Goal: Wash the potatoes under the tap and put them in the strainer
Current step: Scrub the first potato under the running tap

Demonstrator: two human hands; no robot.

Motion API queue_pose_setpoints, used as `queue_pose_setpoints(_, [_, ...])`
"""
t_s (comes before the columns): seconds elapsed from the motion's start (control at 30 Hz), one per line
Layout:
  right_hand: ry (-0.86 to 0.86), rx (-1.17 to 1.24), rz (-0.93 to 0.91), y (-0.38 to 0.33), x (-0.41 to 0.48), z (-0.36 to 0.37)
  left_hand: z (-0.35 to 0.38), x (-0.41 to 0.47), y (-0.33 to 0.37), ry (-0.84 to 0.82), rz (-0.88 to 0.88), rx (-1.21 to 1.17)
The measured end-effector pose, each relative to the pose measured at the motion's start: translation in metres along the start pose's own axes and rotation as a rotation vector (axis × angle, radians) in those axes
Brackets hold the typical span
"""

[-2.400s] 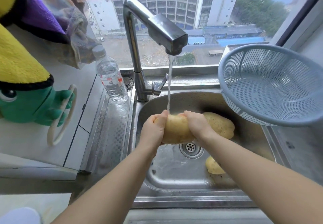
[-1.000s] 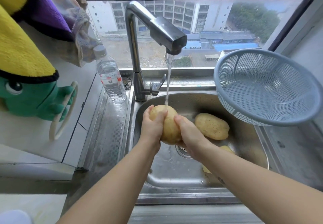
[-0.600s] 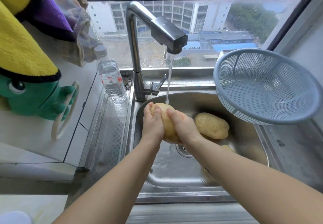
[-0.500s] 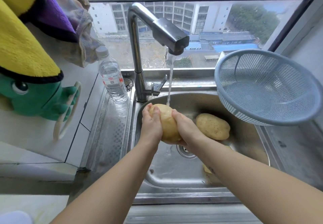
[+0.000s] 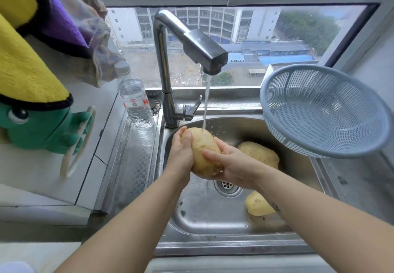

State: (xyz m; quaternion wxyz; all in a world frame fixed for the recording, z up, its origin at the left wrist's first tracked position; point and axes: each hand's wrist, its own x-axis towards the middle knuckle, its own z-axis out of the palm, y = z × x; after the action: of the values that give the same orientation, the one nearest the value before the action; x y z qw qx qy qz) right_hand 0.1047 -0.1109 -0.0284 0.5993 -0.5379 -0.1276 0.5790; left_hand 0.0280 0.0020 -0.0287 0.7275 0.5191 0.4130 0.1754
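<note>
Held potato (image 5: 204, 153): above the sink (image 5: 191, 219), over its back-left part, just behind the drain (image 5: 228, 186). Long axis tilted, far end up. Stream from the tap (image 5: 200, 46) lands on that far end.

Left hand (image 5: 181, 151): on the potato's left side, fingers curled round the far upper end, thumb lying on top. Clamped on it.

Right hand (image 5: 232, 166): cups the near lower end from the right, thumb (image 5: 210, 154) laid across the front face, the other fingers wrapped underneath and mostly hidden. Also clamped on it.

Sink contents:
- second potato (image 5: 259, 154) on the basin floor toward the right wall, just behind the right hand, partly covered by it
- third potato (image 5: 257, 204) near the front-right corner, part hidden by the right forearm
- wet floor, droplets on the back wall

All three potatoes are within the sink outline.

Strainer (image 5: 315, 93): grey-blue plastic mesh, at the sink's back-right corner, tilted with its opening toward the camera, lower rim overhanging the basin's right edge. Cannot tell what props it up.

Water bottle (image 5: 135, 102): upright on the drainboard at the sink's back-left corner, just beside the tap base.
</note>
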Motion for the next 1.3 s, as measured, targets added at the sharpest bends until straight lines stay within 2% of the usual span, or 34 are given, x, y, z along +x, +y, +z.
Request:
queue_pose_setpoints(0.07, [0.059,-0.098,0.001,-0.001,0.001,0.003,0.005,-0.002,0.0,0.013,-0.028,-0.027])
queue_pose_setpoints(0.17, [0.394,-0.359,-0.077,-0.003,0.012,0.013,0.012,-0.007,-0.004,0.026,-0.012,-0.018])
queue_pose_setpoints(0.23, [0.521,-0.44,-0.1,-0.007,0.021,0.017,0.015,-0.01,-0.008,-0.004,0.055,0.044])
queue_pose_setpoints(0.37, [0.434,-0.18,0.133,-0.018,0.031,0.01,0.007,-0.012,-0.012,-0.061,0.096,0.119])
queue_pose_setpoints(0.47, [0.3,-0.051,0.149,-0.022,0.033,0.015,-0.003,-0.014,-0.009,-0.067,-0.004,0.009])
queue_pose_setpoints(0.57, [0.192,-0.062,0.005,-0.028,0.038,0.026,-0.014,-0.013,-0.003,-0.034,-0.263,-0.221])
queue_pose_setpoints(0.63, [0.177,-0.108,-0.067,-0.027,0.039,0.036,-0.024,-0.01,0.001,-0.041,-0.486,-0.367])
queue_pose_setpoints(0.7, [0.205,-0.14,-0.148,-0.023,0.038,0.045,-0.03,-0.007,0.009,-0.085,-0.636,-0.472])
queue_pose_setpoints(0.8, [0.256,-0.169,-0.32,-0.011,0.032,0.051,-0.029,-0.009,0.021,-0.141,-0.711,-0.528])
queue_pose_setpoints(0.87, [0.258,-0.177,-0.411,-0.005,0.026,0.048,-0.023,-0.01,0.025,-0.118,-0.729,-0.552])
queue_pose_setpoints(1.0, [0.355,-0.213,-0.501,0.001,0.017,0.043,-0.012,0.0,0.014,-0.062,-0.692,-0.447])
queue_pose_setpoints(1.07, [0.448,-0.145,-0.485,-0.002,0.019,0.042,-0.005,0.001,0.011,-0.033,-0.633,-0.346])
queue_pose_setpoints(1.13, [0.56,0.022,-0.363,-0.009,0.026,0.039,0.004,-0.001,0.014,0.022,-0.549,-0.293])
queue_pose_setpoints(1.2, [0.62,0.168,-0.154,-0.016,0.031,0.037,0.009,-0.002,0.014,0.059,-0.437,-0.211])
queue_pose_setpoints(1.3, [0.6,0.253,0.075,-0.024,0.034,0.035,0.008,-0.006,0.012,0.07,-0.263,-0.066])
